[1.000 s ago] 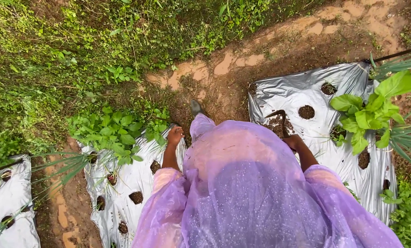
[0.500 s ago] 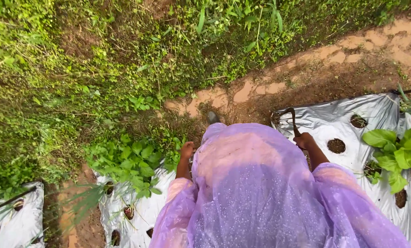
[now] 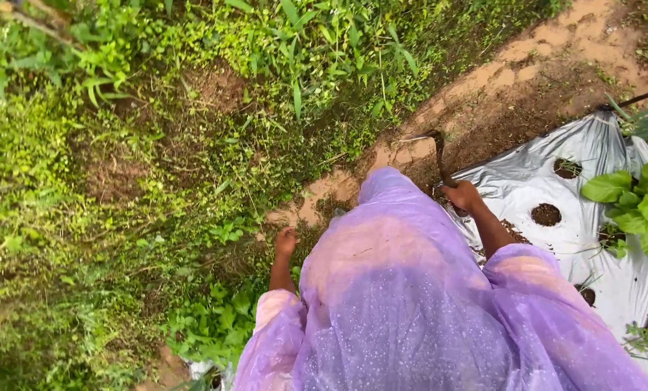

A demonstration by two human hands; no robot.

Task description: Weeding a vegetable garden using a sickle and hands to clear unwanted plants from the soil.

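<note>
I look down over my purple see-through raincoat (image 3: pixel 411 304), wet with drops. My right hand (image 3: pixel 463 195) is shut on the handle of a small dark curved tool (image 3: pixel 438 153) that points up over the wet brown soil beside the silver mulch sheet (image 3: pixel 526 181). My left hand (image 3: pixel 286 241) hangs at my side over weedy ground, fingers curled, with nothing visible in it.
Silver plastic mulch with round planting holes (image 3: pixel 546 214) covers the bed at right. A broad-leaved green plant (image 3: pixel 638 203) grows from it. A muddy brown path (image 3: pixel 526 72) runs diagonally. Dense weeds and grass (image 3: pixel 136 159) fill the left and top.
The view has swung left and forward: the mulch sheets slid to the right edge and weeds fill more of the frame. My right hand keeps the tool; my left hand has dropped lower.
</note>
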